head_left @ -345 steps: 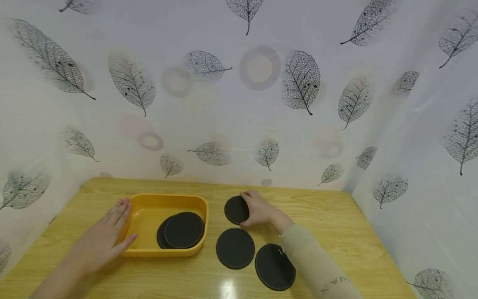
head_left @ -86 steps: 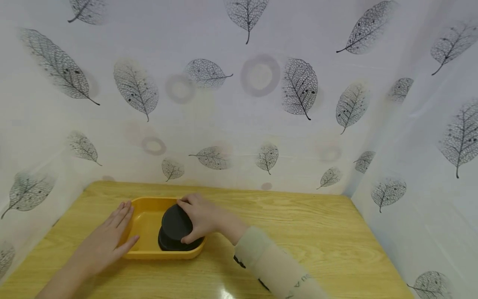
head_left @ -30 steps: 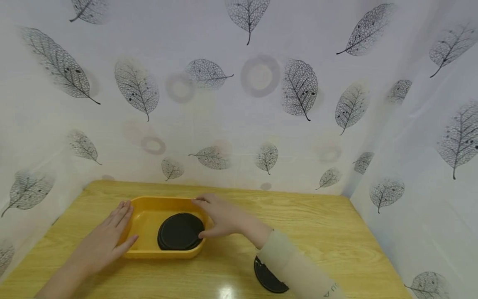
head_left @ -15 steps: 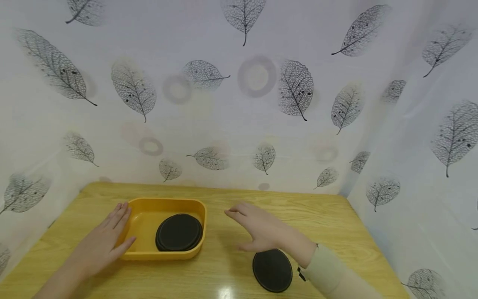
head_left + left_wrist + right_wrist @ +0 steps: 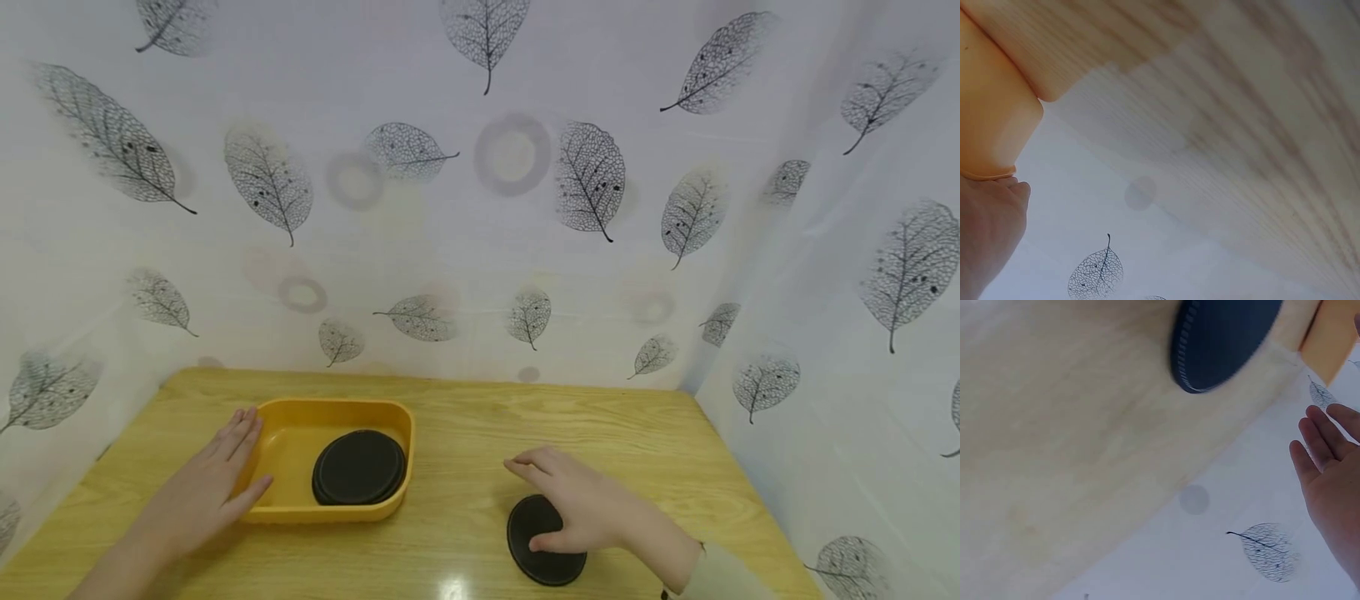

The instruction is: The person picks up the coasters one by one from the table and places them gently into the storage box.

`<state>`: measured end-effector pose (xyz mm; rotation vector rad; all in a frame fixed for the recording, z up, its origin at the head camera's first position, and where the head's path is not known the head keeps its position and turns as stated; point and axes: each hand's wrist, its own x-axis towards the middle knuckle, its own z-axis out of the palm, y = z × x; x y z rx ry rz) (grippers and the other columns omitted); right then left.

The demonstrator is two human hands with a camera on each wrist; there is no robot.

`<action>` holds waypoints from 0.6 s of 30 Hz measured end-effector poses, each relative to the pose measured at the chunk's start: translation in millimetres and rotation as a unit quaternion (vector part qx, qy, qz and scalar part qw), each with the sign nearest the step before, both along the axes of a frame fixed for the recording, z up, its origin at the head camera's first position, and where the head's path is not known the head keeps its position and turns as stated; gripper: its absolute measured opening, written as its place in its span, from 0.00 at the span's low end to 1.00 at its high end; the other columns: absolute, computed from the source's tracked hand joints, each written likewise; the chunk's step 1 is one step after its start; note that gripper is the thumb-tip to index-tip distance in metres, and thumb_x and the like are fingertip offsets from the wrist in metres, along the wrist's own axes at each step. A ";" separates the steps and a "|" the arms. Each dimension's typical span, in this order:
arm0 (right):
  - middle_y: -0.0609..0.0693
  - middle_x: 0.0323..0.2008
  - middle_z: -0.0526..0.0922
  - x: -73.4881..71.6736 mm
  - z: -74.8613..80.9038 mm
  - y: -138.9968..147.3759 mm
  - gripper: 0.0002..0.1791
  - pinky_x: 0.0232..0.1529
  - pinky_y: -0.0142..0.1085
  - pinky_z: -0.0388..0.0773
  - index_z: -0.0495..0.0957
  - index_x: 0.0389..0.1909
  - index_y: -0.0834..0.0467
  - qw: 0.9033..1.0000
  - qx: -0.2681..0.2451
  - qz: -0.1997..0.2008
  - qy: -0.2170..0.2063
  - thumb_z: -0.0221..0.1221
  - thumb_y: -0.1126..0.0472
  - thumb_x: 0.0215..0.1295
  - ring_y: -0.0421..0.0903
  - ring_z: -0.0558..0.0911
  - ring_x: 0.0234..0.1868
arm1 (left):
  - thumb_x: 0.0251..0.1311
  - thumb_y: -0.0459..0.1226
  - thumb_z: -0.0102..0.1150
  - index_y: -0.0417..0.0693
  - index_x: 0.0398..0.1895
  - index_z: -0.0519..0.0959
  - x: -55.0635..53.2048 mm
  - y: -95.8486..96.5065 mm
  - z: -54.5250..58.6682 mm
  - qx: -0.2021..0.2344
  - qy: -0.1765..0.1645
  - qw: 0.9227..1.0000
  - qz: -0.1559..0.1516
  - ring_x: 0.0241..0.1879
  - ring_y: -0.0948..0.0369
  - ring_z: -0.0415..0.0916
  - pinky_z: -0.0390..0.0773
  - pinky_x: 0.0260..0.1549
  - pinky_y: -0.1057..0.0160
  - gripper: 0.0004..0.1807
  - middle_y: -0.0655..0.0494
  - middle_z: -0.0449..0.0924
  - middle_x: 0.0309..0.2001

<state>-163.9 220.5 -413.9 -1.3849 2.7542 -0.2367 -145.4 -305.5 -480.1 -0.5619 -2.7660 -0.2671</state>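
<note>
My left hand (image 5: 198, 492) lies with straight fingers on the left rim of a yellow plastic tray (image 5: 288, 458), its thumb over the near-left corner. In the left wrist view, the hand (image 5: 988, 231) touches the tray's rim (image 5: 997, 106). Inside the tray, toward the right, a stack of round black coasters (image 5: 360, 467) lies flat. Another black coaster (image 5: 546, 568) is on the table to the right. Over it my right hand (image 5: 588, 504) hovers, thumb and fingers spread, overlapping its upper right part. Stitching shows along this coaster's edge (image 5: 1180, 350) in the right wrist view.
The wood-grain table (image 5: 450, 533) stretches around the tray, with its far edge against a white sheet (image 5: 420, 250) printed with dark leaves. The sheet also rises on the left and right sides.
Earlier, several coasters lay on the table; the right hand set them onto the stack in the tray. It has since let go and moved right to the last coaster. The left hand stayed put.
</note>
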 end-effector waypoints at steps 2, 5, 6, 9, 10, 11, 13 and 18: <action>0.51 0.71 0.73 4.4 -7.2 6.6 0.50 0.66 0.48 0.82 0.66 0.80 0.58 1.000 -0.009 -0.006 -0.009 0.73 0.40 0.62 0.50 0.77 0.69 | 0.76 0.51 0.58 0.24 0.79 0.58 0.3 -0.1 -0.8 -0.001 -0.001 1.000 0.000 0.87 0.57 0.25 0.16 0.74 0.79 0.45 0.25 0.57 0.79; 0.52 0.72 0.73 10.4 -19.1 15.9 0.52 0.65 0.48 0.84 0.66 0.79 0.60 0.999 -0.022 -0.015 -0.021 0.74 0.39 0.61 0.51 0.78 0.69 | 0.76 0.52 0.58 0.24 0.79 0.58 0.8 -0.1 -1.4 -0.004 0.005 1.000 -0.001 0.86 0.62 0.22 0.17 0.75 0.79 0.45 0.25 0.57 0.80; 0.53 0.72 0.73 12.1 -23.1 18.8 0.52 0.65 0.48 0.84 0.66 0.79 0.60 0.999 -0.024 -0.019 -0.024 0.74 0.38 0.60 0.52 0.78 0.69 | 0.76 0.51 0.58 0.24 0.79 0.58 1.0 0.1 -1.7 -0.004 0.006 1.000 -0.001 0.86 0.64 0.22 0.17 0.75 0.79 0.45 0.25 0.57 0.80; 0.52 0.73 0.73 17.8 -33.6 27.7 0.56 0.65 0.47 0.84 0.65 0.80 0.59 0.998 -0.027 -0.034 -0.033 0.76 0.36 0.57 0.53 0.78 0.69 | 0.76 0.51 0.58 0.23 0.79 0.58 1.9 0.7 -2.0 -0.004 0.008 1.000 -0.003 0.86 0.61 0.23 0.17 0.75 0.79 0.45 0.25 0.58 0.79; 0.52 0.73 0.73 19.8 -36.7 30.4 0.57 0.65 0.46 0.84 0.65 0.80 0.59 0.998 -0.028 -0.040 -0.035 0.76 0.35 0.56 0.53 0.78 0.69 | 0.76 0.51 0.58 0.23 0.79 0.58 2.2 1.0 -2.0 -0.004 0.008 1.000 -0.002 0.87 0.59 0.24 0.17 0.75 0.79 0.45 0.25 0.58 0.79; 0.52 0.73 0.73 21.9 -39.4 33.0 0.59 0.65 0.46 0.84 0.65 0.80 0.59 0.998 -0.029 -0.043 -0.036 0.77 0.34 0.54 0.53 0.78 0.69 | 0.76 0.51 0.58 0.23 0.79 0.58 2.7 1.4 -1.9 -0.003 0.007 1.000 -0.001 0.87 0.56 0.27 0.17 0.75 0.79 0.45 0.25 0.59 0.79; 0.51 0.74 0.72 25.9 -44.4 37.5 0.60 0.63 0.45 0.84 0.64 0.80 0.58 0.998 -0.034 -0.048 -0.038 0.78 0.33 0.52 0.53 0.78 0.69 | 0.76 0.51 0.58 0.23 0.79 0.58 3.7 2.0 -1.0 -0.001 0.003 1.000 0.001 0.88 0.51 0.31 0.17 0.75 0.80 0.45 0.25 0.58 0.79; 0.54 0.77 0.68 30.3 -53.2 43.7 0.65 0.62 0.42 0.85 0.60 0.82 0.59 0.997 -0.052 -0.046 -0.043 0.80 0.35 0.49 0.55 0.77 0.70 | 0.75 0.52 0.59 0.23 0.79 0.58 3.7 2.5 1.3 -0.001 -0.003 1.000 0.005 0.87 0.44 0.38 0.16 0.73 0.80 0.46 0.25 0.57 0.79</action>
